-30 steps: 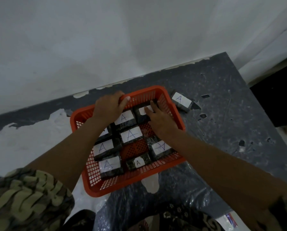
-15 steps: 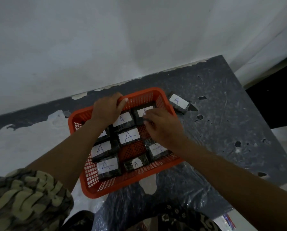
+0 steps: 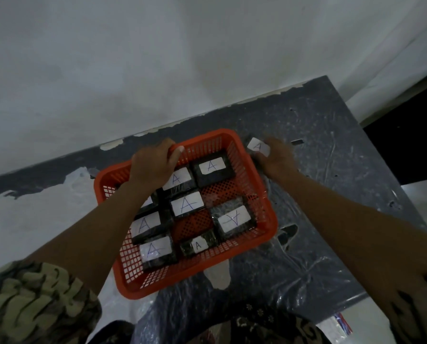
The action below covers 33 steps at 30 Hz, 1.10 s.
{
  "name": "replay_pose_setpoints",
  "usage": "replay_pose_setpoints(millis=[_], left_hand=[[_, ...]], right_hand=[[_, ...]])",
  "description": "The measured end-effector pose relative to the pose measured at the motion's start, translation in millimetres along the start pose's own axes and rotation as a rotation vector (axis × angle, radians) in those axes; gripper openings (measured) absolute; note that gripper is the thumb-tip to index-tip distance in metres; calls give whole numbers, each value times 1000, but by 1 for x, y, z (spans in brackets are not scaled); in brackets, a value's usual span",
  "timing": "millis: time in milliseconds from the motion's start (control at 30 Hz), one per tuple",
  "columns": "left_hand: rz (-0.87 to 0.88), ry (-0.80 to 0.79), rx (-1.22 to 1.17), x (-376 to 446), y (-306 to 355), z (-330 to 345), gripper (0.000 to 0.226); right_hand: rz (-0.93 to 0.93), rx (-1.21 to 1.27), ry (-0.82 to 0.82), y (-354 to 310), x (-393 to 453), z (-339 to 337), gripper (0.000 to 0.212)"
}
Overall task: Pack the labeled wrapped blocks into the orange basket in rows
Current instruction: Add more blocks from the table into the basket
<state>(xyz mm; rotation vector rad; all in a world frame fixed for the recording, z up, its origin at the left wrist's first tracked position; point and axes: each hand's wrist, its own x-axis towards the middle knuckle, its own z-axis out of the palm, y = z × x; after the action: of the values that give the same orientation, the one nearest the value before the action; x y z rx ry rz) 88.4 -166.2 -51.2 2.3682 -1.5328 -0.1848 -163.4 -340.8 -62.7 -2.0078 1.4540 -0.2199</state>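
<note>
Left hand (image 3: 155,165) gripping the orange basket's (image 3: 269,219) far rim, right hand (image 3: 275,157) outside the basket, seemingly closed on a labeled wrapped block (image 3: 257,146), blurred, seven blocks (image 3: 186,204) between the forearms

An orange basket (image 3: 262,202) of plastic mesh is set on the table. Inside it, dark wrapped blocks (image 3: 187,204) with white labels marked "A" are laid flat in rows (one smaller block (image 3: 198,244) near the front). Another labelled block (image 3: 258,147) is seen just outside the far right corner.
</note>
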Motion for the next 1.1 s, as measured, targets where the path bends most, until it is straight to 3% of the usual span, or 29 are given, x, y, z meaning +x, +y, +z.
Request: replay_pose_setpoints(millis=[300,500,633,767,867,933,1100], left_hand=[[0,8,9,-1,0,1,40],[6,7,14,-1,-1,1,41],[4,8,0,-2,-1,1,41],[18,16,0,-1,-3,2,40],[21,-3,4,0,-4,2,39],[24,-5,2,0,-5,3,40],[28,0,3,-1,-5,3,39]], right_hand=[[11,-138,-24,8,5,9,60],[-4,28,24,5,-2,5,39],[-62,217,237,-19,-16,-9,28],[-297,325,385,-51,-37,-25,29],[-561,315,312,-65,-57,-28,36],[-696,267,179,-69,-66,-25,42],[-698,-64,-243,-75,-76,-14,39]])
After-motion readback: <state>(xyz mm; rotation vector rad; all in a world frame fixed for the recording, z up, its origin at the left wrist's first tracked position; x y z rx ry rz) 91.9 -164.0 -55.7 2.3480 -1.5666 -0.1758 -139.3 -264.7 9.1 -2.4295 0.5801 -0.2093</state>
